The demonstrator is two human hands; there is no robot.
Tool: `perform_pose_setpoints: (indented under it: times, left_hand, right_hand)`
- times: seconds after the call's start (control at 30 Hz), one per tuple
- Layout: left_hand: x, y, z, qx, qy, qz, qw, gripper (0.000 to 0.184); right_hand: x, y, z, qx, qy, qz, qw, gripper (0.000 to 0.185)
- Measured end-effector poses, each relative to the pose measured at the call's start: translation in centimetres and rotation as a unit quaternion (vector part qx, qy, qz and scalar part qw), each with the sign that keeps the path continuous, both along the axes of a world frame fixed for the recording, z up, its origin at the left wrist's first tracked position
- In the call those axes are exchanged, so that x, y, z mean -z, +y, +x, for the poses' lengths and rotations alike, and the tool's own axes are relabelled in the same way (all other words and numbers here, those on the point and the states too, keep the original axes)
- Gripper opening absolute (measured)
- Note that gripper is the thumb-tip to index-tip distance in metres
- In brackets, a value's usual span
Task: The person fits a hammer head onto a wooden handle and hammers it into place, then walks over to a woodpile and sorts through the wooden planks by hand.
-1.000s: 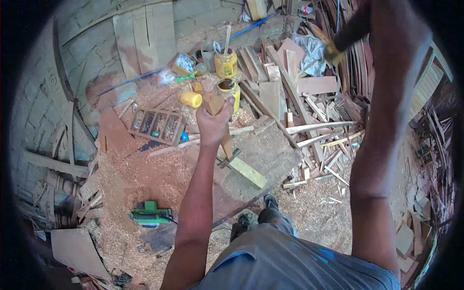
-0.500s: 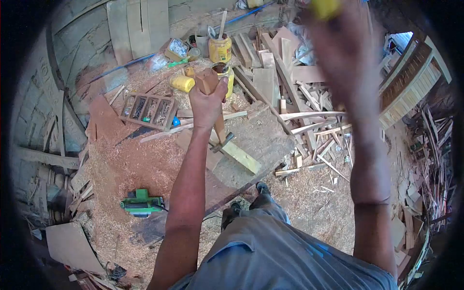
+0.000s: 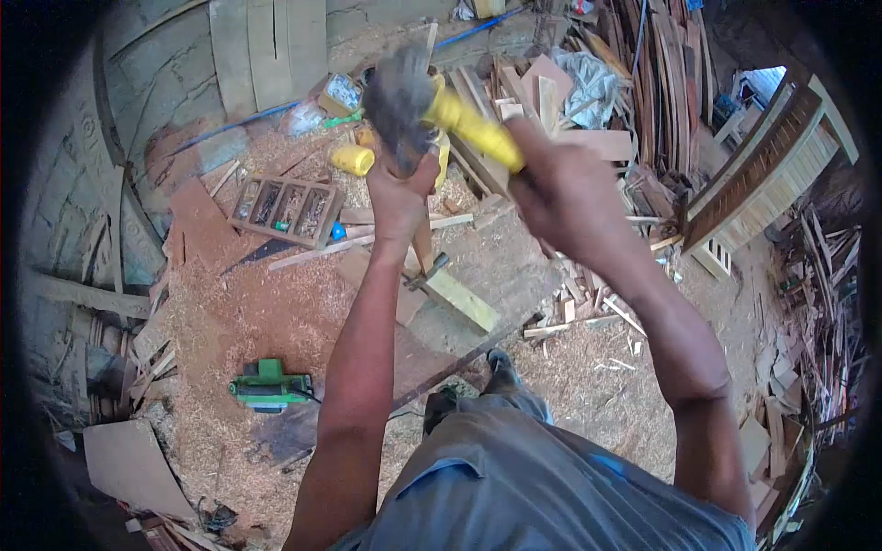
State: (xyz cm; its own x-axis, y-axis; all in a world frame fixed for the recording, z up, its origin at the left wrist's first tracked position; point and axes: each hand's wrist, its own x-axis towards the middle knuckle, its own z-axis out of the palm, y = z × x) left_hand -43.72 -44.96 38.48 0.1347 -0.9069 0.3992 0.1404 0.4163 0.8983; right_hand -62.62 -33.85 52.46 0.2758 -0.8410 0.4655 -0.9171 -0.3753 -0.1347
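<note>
My left hand (image 3: pixel 401 204) is wrapped round a reddish-brown piece of wood (image 3: pixel 423 246), standing roughly upright over the bench. In my right hand (image 3: pixel 577 197) is a hammer (image 3: pixel 478 130), gripped by its yellow handle. The hammer's dark head is smeared by motion and covers the top of the wood, just above my left hand; whether the two touch I cannot tell. At the wood's lower end lies a pale wooden block (image 3: pixel 467 303) with a dark metal piece (image 3: pixel 432 266) across its end.
A green power planer (image 3: pixel 271 386) sits among shavings at left. Behind it is a divided wooden box (image 3: pixel 285 211) of small hardware. A yellow container (image 3: pixel 351 160) lies on its side nearby. Offcuts (image 3: pixel 574 303) and a slatted wooden piece (image 3: pixel 758 174) are at right.
The hammer has swung down and left from high at the upper right to the top of the wood. My left hand has stayed almost in place.
</note>
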Motion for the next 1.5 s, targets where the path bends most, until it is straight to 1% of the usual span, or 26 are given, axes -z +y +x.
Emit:
perform_pose_setpoints:
  times: [0.03,0.07,0.13,0.2,0.23,0.27,0.3,0.33,0.37,0.4,0.5,0.53,0.63,0.8,0.9,0.93,1.03,1.13,1.17,1.23,1.27,1.33,1.37,1.4,1.47,1.5]
  left_hand:
    - [-0.3,0.1,-0.2,-0.008,-0.006,0.006,1.0,0.019]
    - [-0.3,0.4,-0.3,-0.016,-0.011,0.016,1.0,0.019]
    - [-0.5,0.2,-0.5,-0.027,-0.009,0.015,0.999,0.017]
    - [0.1,-0.3,-0.5,-0.025,-0.005,0.002,1.0,0.019]
    - [0.1,-0.4,-0.5,-0.024,-0.01,-0.001,1.0,0.019]
    - [0.2,-0.4,-0.6,-0.021,-0.013,-0.002,1.0,0.019]
    - [0.4,-0.4,-0.7,-0.017,-0.017,-0.002,1.0,0.019]
    - [0.6,-0.5,-0.8,-0.012,-0.004,-0.003,1.0,0.015]
    - [0.9,-0.6,-0.7,-0.008,0.01,-0.003,1.0,0.014]
    - [1.1,-0.6,-0.7,-0.004,0.023,-0.001,1.0,0.015]
    - [-0.2,0.6,-0.7,-0.021,-0.001,-0.004,1.0,0.013]
    - [-0.1,0.3,-0.6,-0.043,-0.001,-0.021,0.999,0.011]
    - [-0.9,-0.8,-1.0,-0.028,-0.003,-0.003,1.0,0.009]
    - [-0.8,-1.7,-3.2,-0.021,-0.03,0.03,0.999,0.019]
    - [-1.6,-1.7,-3.6,-0.045,-0.035,0.004,0.998,0.019]
    - [-2.2,-1.2,-3.8,-0.063,-0.067,-0.002,0.996,0.018]
    - [-1.3,-2.1,-3.0,-0.124,-0.036,-0.053,0.99,0.018]
    - [-1.3,-2.9,-1.4,-0.151,0.002,-0.037,0.988,0.017]
    - [-1.3,-2.8,-0.8,-0.13,0.003,-0.021,0.991,0.015]
    - [-3.3,-1.4,0.1,-0.089,0.007,0.008,0.996,0.013]
    - [-3.9,-1.2,0.7,-0.1,0.024,0.005,0.995,0.013]
    - [-4.8,-1.0,2.1,-0.119,0.057,-0.003,0.991,0.014]
    - [-5.3,-0.6,2.5,-0.129,0.067,-0.003,0.989,0.015]
    - [-5.7,0.1,3.1,-0.14,0.075,-0.003,0.987,0.016]
    - [-5.8,1.2,4.1,-0.168,0.082,-0.008,0.982,0.017]
    - [-5.7,1.8,4.7,-0.183,0.079,-0.01,0.98,0.017]
  right_hand:
    - [-1.9,0.2,-0.4,0.02,-0.03,-0.038,0.999,0.035]
    - [-2.8,-1.7,-2.3,-0.067,-0.093,-0.183,0.976,0.036]
    - [-8.8,-1.0,-0.1,-0.023,-0.192,-0.391,0.9,0.02]
    - [-10.6,-1.2,1.8,-0.008,-0.291,-0.419,0.86,0.015]
    - [-9.9,-1.9,-0.3,-0.032,-0.297,-0.359,0.884,0.013]
    - [-7.2,-3.2,-0.4,-0.037,-0.264,-0.369,0.89,0.011]
    - [-4.6,-4.5,-0.5,-0.042,-0.23,-0.38,0.895,0.014]
    - [-1.4,-4.2,-0.3,0.031,-0.084,-0.161,0.983,0.013]
    - [1.9,-3.9,-0.1,0.058,0.114,0.051,0.991,0.014]
    - [5.0,-4.1,-0.9,-0.025,0.053,0.077,0.995,0.03]
    - [4.4,-2.5,-1.6,-0.066,-0.104,0.056,0.991,0.028]
    - [4.5,-2.2,-1.8,-0.051,-0.121,0.055,0.99,0.029]
    - [4.7,-1.1,-2.8,-0.048,-0.253,0.012,0.966,0.022]
    - [2.9,0.4,-6.0,-0.029,-0.293,-0.006,0.956,0.022]
    - [2.6,0.5,-7.6,-0.021,-0.304,0.003,0.952,0.024]
    - [2.6,0.6,-7.9,-0.016,-0.297,-0.004,0.955,0.024]
    - [2.6,1.1,-8.7,-0.008,-0.295,0.002,0.955,0.023]
    - [3.7,1.5,-9.0,0.02,-0.299,0.053,0.953,0.022]
    - [4.6,1.8,-9.1,0.034,-0.3,0.076,0.95,0.023]
    - [8.2,1.6,-9.6,0.072,-0.262,0.146,0.951,0.026]
    - [11.3,1.3,-9.9,0.071,-0.27,0.144,0.949,0.033]
    - [16.4,0.3,-10.3,0.108,-0.26,0.235,0.93,0.037]
    - [20.7,-0.5,-10.4,0.099,-0.254,0.195,0.942,0.038]
    - [24.5,-1.6,-10.4,0.116,-0.207,0.241,0.941,0.036]
    - [31.2,-3.4,-9.2,0.15,-0.168,0.311,0.923,0.032]
    - [34.7,-4.0,-8.6,0.157,-0.166,0.319,0.92,0.033]
